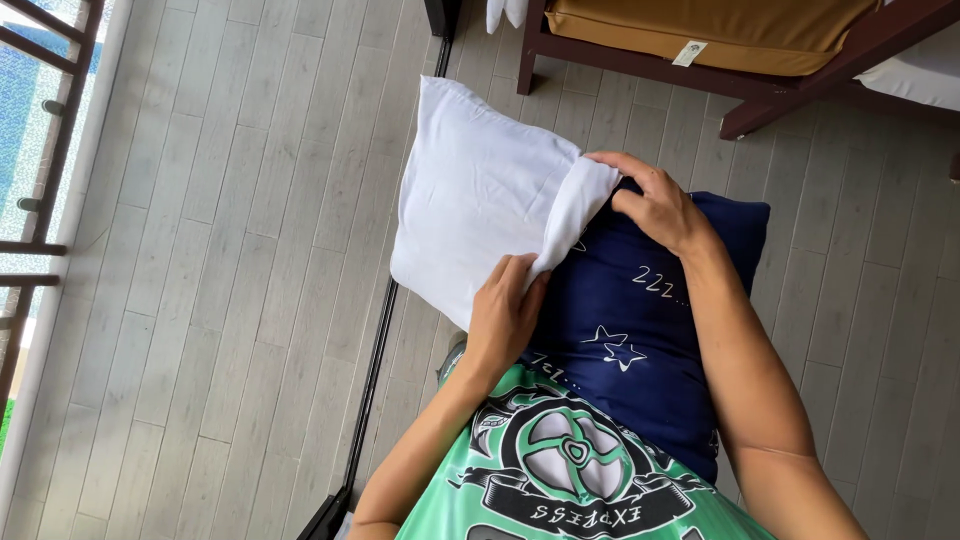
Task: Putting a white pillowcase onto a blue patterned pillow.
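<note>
A: Where's it at rn?

B: Navy pillow w/ white star print is pressed against the person's chest, standing up from the green shirt. White pillowcase covers the far end only; its open edge is rolled back into a cuff across the pillow.

A: Hands?

B: Left hand is closed on the near end of the cuff, fingers pinching the white cloth. Right hand is at the far end, fingers curled over the folded edge, thumb on the navy fabric. Both clamped on the case, not empty.

A: How to do this bit well, imo?

B: Keep both grips level so the cuff moves evenly, else one side bunches. Hold the pillow firm w/ the body so it doesn't slip to the decking. Watch the corners: the upper part of the case looks slack, so the pillow's far corners probably aren't seated, tho I can't tell thru the cloth.

A: Risks?

B: Cloth snagging on a corner, mainly. Wooden sofa frame w/ tan cushion sits well apart, railing off to the left, so nothing's in the way
</note>
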